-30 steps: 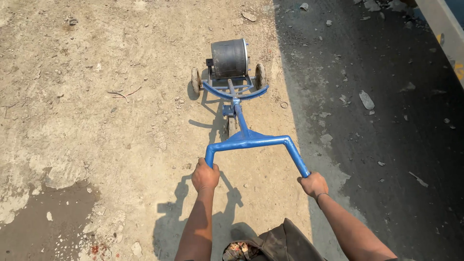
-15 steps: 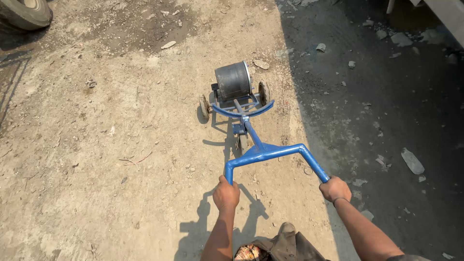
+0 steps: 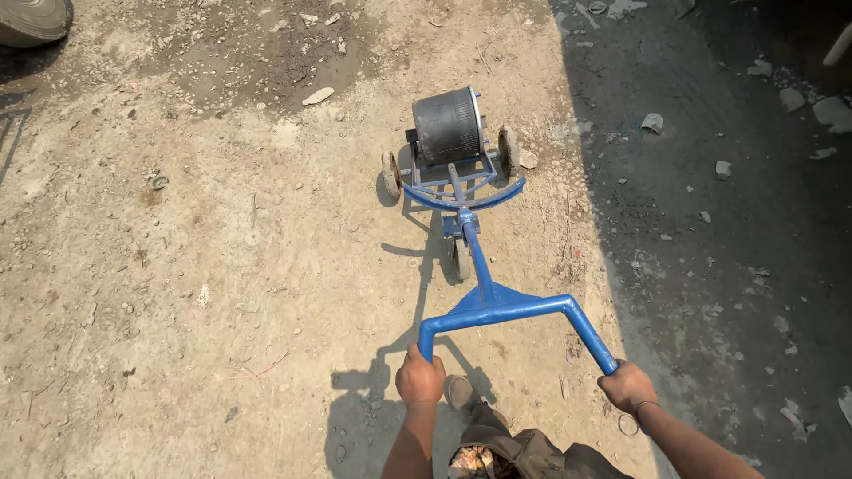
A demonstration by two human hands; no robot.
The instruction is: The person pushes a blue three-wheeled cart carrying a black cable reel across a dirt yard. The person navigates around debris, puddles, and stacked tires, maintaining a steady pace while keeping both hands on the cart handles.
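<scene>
left hand (image 3: 421,378) closed on left grip of blue handlebar (image 3: 506,312) | right hand (image 3: 627,388) closed on right grip | drum cart (image 3: 450,142) ahead of both hands on dirt ground (image 3: 222,266) | step: wheeling cart | next: steady even push

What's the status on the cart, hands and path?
Left hand and right hand both gripping the blue handle. Cart upright on dirt, drum aboard. Small stones scattered ahead, tyre far left.

Ground (image 3: 222,266): bare sunlit dirt.
Top-left corner: probably a tyre (image 3: 34,18).
Right: shaded, scattered stones (image 3: 652,122).
</scene>
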